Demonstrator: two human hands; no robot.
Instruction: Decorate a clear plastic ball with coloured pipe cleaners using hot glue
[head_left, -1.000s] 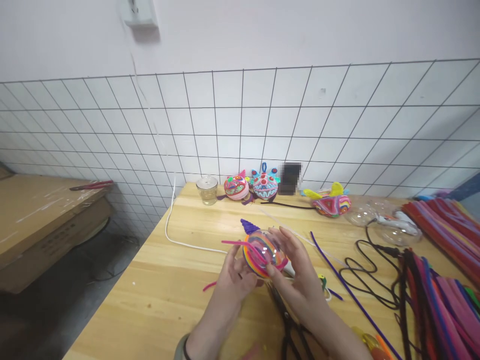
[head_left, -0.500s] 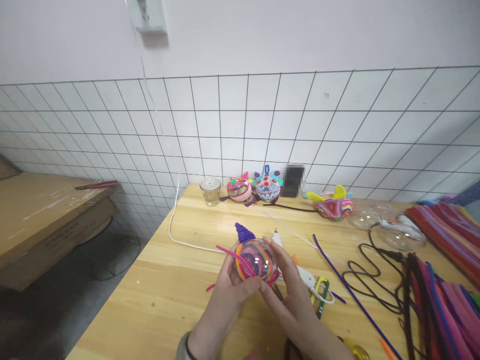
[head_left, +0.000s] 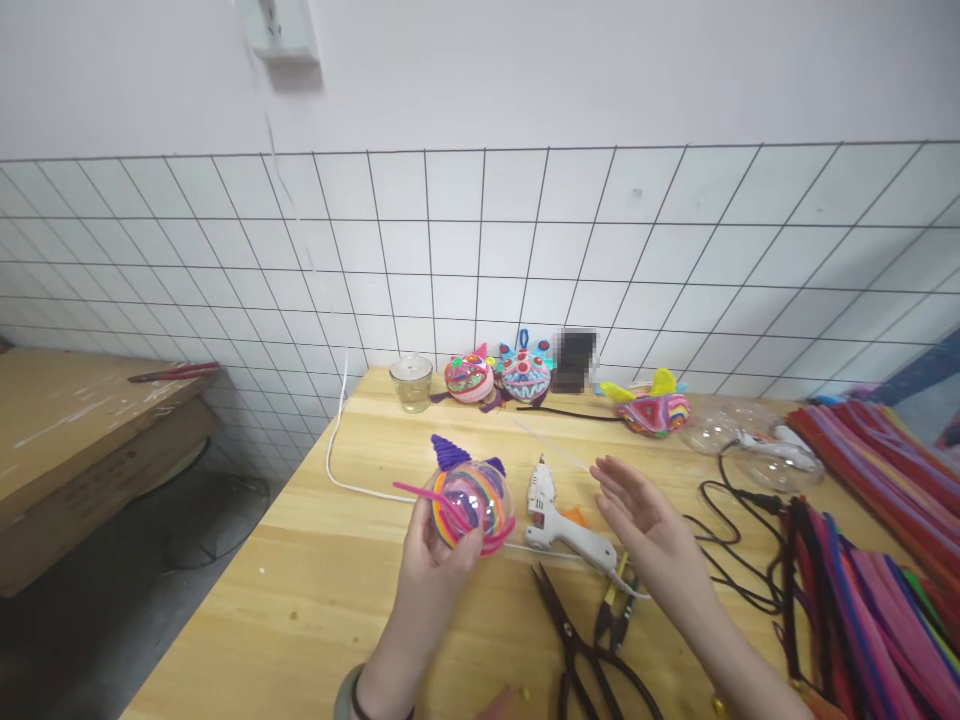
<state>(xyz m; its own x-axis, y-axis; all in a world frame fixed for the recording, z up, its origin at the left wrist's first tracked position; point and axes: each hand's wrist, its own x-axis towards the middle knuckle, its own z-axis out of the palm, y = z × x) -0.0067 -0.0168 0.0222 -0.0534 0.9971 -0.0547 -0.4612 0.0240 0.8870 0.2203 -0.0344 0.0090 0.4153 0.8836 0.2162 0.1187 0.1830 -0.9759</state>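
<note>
currently, the clear, round plastic ball striped with rainbow fuzzy strips [head_left: 472, 505] sits in the left hand [head_left: 437, 560], raised above the pale wooden table [head_left: 300, 600]. the left thumb presses on its near side while the other fingers curl round its left and underside, a closed grasp. a purple, ridged, pointed ear-like piece [head_left: 450, 454] stands up from the ball's top, and a bright pink fuzzy stem [head_left: 417, 490] sticks out to the left.

the right hand [head_left: 651, 530] is apart from the ball, its fingers released, stretched out and close together, near the white plastic glue gun [head_left: 559, 525]; whether it brushes the table, i cannot tell. below the gun lie black metal scissors [head_left: 568, 632], slightly parted at the tips.

farther back, by the tiled wall, a pink decorated ball [head_left: 470, 380] stands beside a light-blue one with red dots [head_left: 525, 374], and a clear glass cup [head_left: 411, 386] is just left of them.
</note>
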